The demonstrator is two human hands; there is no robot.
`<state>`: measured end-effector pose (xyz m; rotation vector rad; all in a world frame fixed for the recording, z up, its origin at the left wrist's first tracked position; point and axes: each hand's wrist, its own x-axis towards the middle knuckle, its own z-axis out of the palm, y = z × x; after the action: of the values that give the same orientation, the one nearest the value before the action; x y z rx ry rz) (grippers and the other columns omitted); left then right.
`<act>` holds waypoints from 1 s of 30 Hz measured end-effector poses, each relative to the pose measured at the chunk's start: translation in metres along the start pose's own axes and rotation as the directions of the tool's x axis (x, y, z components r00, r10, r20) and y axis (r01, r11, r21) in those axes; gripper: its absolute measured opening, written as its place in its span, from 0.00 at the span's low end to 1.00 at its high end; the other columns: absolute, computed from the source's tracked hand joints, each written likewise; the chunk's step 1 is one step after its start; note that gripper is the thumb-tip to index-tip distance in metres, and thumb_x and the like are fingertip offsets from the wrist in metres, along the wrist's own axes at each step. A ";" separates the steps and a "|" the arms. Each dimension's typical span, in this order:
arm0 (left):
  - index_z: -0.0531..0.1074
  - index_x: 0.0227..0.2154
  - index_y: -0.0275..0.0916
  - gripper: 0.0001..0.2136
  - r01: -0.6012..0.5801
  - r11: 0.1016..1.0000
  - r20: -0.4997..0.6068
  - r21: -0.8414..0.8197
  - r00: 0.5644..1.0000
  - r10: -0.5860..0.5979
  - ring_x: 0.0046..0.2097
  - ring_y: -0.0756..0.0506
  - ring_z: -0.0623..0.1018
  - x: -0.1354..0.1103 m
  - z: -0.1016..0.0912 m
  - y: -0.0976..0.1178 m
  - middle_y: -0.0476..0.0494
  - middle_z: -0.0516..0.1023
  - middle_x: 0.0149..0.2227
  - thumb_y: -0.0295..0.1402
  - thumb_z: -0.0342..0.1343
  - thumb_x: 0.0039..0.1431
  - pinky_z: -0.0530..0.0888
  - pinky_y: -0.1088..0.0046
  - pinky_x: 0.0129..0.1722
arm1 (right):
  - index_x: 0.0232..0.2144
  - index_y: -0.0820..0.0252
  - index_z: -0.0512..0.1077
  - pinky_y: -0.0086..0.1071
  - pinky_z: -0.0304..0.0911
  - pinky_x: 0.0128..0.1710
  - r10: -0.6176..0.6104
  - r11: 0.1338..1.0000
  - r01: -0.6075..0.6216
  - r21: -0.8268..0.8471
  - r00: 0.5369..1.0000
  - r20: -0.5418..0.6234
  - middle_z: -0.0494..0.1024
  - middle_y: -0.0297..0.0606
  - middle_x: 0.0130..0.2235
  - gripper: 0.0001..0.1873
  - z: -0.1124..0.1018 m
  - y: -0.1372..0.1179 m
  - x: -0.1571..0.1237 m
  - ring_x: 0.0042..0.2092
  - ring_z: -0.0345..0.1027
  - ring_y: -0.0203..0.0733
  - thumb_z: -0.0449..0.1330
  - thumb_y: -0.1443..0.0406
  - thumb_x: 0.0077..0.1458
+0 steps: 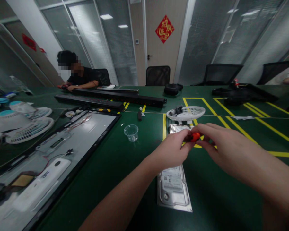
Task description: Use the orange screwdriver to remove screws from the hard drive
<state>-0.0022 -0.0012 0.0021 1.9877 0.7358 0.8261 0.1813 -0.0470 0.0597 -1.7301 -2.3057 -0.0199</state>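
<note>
Over the green table, my left hand (174, 148) and my right hand (223, 141) meet at a small red-and-black tool (195, 137). The fingers of the left close on its dark side, while those of the right pinch around its red end. Its shape is mostly hidden by the fingers, so its kind does not show. Below my hands lies a silver hard drive (174, 186) with a printed label, its far part covered by my left hand. Another silver metal piece (178, 128) sits just beyond my hands, partly hidden.
A clear plastic cup (131, 133) stands left of my hands. Beyond them is a white fan grille (186, 113) holding dark parts. An opened display panel (93, 128) fills the left, with long black bars (115, 97) behind it. Across the table sits a person (83, 75).
</note>
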 end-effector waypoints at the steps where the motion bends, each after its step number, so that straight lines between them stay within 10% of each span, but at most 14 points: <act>1: 0.74 0.53 0.39 0.11 0.003 1.000 0.001 -0.012 1.000 -0.003 0.54 0.38 0.83 0.000 0.000 0.000 0.36 0.83 0.53 0.29 0.54 0.72 0.79 0.57 0.54 | 0.47 0.56 0.76 0.43 0.68 0.37 -0.003 1.000 0.003 -0.007 1.000 -0.005 0.83 0.47 0.49 0.14 0.000 0.001 0.000 0.39 0.79 0.53 0.55 0.70 0.63; 17: 0.74 0.42 0.38 0.07 -0.064 0.998 -0.029 -0.025 0.998 0.063 0.45 0.42 0.82 0.000 -0.001 0.001 0.42 0.83 0.44 0.30 0.64 0.62 0.77 0.66 0.44 | 0.40 0.52 0.77 0.37 0.55 0.26 0.100 0.991 -0.099 -0.085 0.995 0.012 0.81 0.41 0.30 0.20 -0.003 -0.003 -0.001 0.28 0.73 0.49 0.59 0.45 0.65; 30: 0.69 0.62 0.42 0.20 -0.008 0.995 -0.023 -0.095 1.000 0.006 0.56 0.38 0.83 -0.001 0.005 -0.006 0.37 0.83 0.56 0.28 0.57 0.70 0.78 0.57 0.56 | 0.50 0.56 0.78 0.45 0.70 0.38 -0.052 0.999 0.051 -0.013 0.996 -0.071 0.84 0.49 0.49 0.19 0.005 0.005 -0.001 0.40 0.80 0.54 0.53 0.71 0.63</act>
<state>0.0002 -0.0014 -0.0050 1.8997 0.6902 0.8734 0.1853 -0.0460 0.0538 -1.6475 -2.3018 -0.1025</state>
